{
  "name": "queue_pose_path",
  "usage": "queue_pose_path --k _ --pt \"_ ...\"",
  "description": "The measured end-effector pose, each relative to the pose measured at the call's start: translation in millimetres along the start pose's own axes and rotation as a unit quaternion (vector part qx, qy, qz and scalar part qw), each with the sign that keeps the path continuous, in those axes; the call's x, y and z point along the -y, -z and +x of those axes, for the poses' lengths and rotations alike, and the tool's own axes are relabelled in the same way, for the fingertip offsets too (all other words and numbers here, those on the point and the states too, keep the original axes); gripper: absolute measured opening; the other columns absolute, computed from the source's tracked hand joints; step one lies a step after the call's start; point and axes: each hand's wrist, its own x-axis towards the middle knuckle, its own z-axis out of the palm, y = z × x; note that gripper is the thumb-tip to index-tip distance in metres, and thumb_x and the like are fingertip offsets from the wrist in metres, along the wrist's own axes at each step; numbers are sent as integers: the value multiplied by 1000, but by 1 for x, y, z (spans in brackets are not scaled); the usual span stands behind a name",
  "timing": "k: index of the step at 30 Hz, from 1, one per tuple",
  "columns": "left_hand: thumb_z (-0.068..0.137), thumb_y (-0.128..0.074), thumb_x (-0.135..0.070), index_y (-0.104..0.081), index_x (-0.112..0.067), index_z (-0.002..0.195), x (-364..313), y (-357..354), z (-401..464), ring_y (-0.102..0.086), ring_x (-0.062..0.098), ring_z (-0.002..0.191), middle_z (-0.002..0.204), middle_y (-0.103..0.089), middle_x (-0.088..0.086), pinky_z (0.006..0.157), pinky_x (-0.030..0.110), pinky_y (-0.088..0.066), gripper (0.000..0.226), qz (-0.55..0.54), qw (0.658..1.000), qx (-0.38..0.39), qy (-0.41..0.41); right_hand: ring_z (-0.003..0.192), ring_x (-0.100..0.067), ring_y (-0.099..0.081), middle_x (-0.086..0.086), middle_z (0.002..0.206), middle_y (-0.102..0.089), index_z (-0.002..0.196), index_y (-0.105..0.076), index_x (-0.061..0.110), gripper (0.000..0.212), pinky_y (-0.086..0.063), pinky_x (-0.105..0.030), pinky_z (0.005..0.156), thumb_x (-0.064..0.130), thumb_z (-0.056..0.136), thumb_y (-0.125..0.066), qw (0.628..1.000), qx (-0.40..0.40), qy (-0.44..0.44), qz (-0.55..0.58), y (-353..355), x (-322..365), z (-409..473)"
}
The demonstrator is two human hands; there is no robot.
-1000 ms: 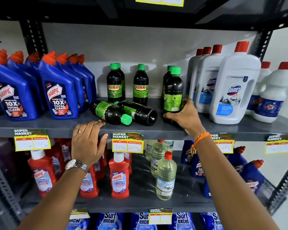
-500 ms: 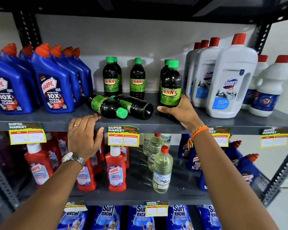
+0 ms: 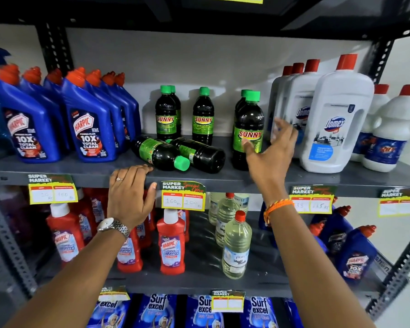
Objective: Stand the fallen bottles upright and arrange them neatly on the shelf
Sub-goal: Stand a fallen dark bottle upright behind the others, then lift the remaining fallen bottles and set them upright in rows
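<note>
The right hand hangs open, fingers spread wide, just beside an upright Sunny bottle at the front right of the dark-bottle group; it grips nothing, and whether the thumb touches the label is hard to tell through the blur. The left hand rests flat over the front lip of the shelf, fingers loosely draped on the edge and empty, likely as a brace for the body while the other arm reaches in.

Two fallen bottles lie on their sides at the middle of the shelf, touching each other. The nearer one points its green cap toward the shelf front and to the right; the second lies behind it with its dark base facing out. Three or four more Sunny bottles stand upright behind them near the back wall. Blue Harpic bottles fill the left end, white Domex bottles the right.

The job looks partly done: the two lying bottles remain. The nearer one sits closest to the left fingertips, so either hand could take it. Being round and close to the edge, it could roll off if nudged carelessly
</note>
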Motion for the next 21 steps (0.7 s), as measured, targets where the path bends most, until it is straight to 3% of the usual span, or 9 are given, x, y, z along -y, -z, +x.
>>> queue_pose_path --k 2,4,6,10,14,16,17,19,21 --pt "93 -45 -35 -60 -7 110 0 2 0 -56 34 93 104 -65 14 94 47 -36 37 4 1000 7 0 107 -18 -58 0 119 -53 125 -52 14 57 -51 -36 93 26 77 -79 994 -29 98 34 -7 24 -11" --pt "94 -45 -36 -60 -6 111 1 4 0 -56 34 92 104 -64 14 93 48 -36 37 7 1000 17 2 102 -18 -58 -2 112 -58 121 -55 11 48 -51 -33 89 35 84 -74 989 69 127 10 -25 47 -12" --pt "95 -44 -37 -61 -6 113 3 6 0 -57 34 93 105 -64 13 94 48 -37 39 6 999 32 2 110 -29 -59 -12 119 -62 125 -54 4 53 -47 -35 94 42 91 -66 966 207 125 -89 -46 62 -6" --pt "95 -45 -38 -61 -8 116 8 7 -1 -55 30 96 109 -65 10 94 46 -38 39 0 999 34 -11 124 -40 -52 -23 141 -54 137 -45 -3 64 -45 -43 104 45 96 -54 851 461 28 -249 -75 82 19" --pt "95 -46 -37 -60 -10 116 9 6 0 -51 27 97 110 -64 10 92 44 -36 37 0 999 27 -18 151 -34 -27 -14 166 -26 154 -31 2 73 -27 -43 119 51 102 -43 760 601 -70 -238 -89 87 32" --pt "96 -45 -37 -59 -10 116 9 7 -1 -49 26 97 109 -64 10 91 44 -35 37 2 999 26 -22 141 -34 -42 -13 155 -45 147 -43 4 64 -39 -40 107 48 100 -49 767 589 -51 -251 -94 83 30" --pt "96 -44 -37 -59 -9 116 9 7 -1 -50 26 97 109 -64 10 91 44 -35 37 4 999 30 -23 123 -32 -55 -12 133 -59 133 -54 5 52 -46 -36 90 45 99 -53 783 567 -37 -252 -97 79 29" --pt "97 -44 -38 -60 -9 116 8 8 -1 -51 27 98 110 -64 11 91 44 -35 39 4 999 38 -21 83 -22 -58 -5 91 -60 94 -57 9 32 -40 -31 61 40 96 -60 820 521 -25 -234 -102 71 27" --pt "97 -43 -38 -61 -8 117 9 9 -1 -54 29 98 112 -65 10 92 44 -36 41 4 998 54 -16 71 -19 -56 -3 77 -57 78 -50 13 33 -38 -30 55 39 94 -63 856 477 -28 -196 -102 63 25"
